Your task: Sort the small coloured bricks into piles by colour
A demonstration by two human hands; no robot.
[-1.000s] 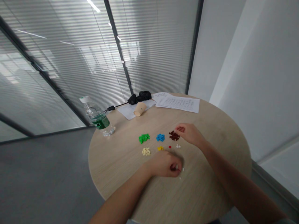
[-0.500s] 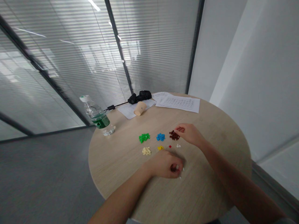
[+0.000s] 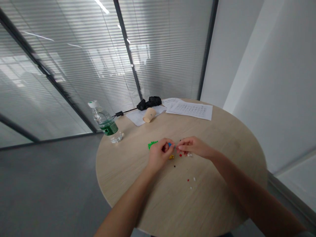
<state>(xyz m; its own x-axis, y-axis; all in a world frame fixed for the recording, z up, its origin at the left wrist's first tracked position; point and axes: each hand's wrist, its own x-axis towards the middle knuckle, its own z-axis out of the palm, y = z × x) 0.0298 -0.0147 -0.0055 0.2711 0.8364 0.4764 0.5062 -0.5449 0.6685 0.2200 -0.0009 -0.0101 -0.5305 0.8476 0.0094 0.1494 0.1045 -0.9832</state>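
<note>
My left hand [image 3: 159,153] is closed in a pinch over the blue pieces [image 3: 169,144], of which a bit shows beside its fingers. Just right of it, my right hand [image 3: 195,146] has its fingertips bunched together, almost meeting the left ones. Whatever either pinch holds is too small to make out. Green pieces [image 3: 152,144] peek out behind the left hand, which hides the cream pile. The dark brown pile lies mostly hidden under the right hand. Yellow pieces [image 3: 171,157], a red piece [image 3: 180,155] and white pieces [image 3: 189,154] lie below the fingers.
Nearer me on the round wooden table [image 3: 209,204] lie a tiny dark piece [image 3: 174,166], a red one [image 3: 188,180] and a white one [image 3: 194,179]. Farther back are a plastic bottle [image 3: 108,126], a tipped paper cup [image 3: 149,115], printed sheets [image 3: 191,109] and a black bundle [image 3: 154,101].
My left hand has moved away from me and left, from the near white pieces to the blue pile. My right hand has shifted slightly left and nearer. Small red and dark pieces now show on the table.
</note>
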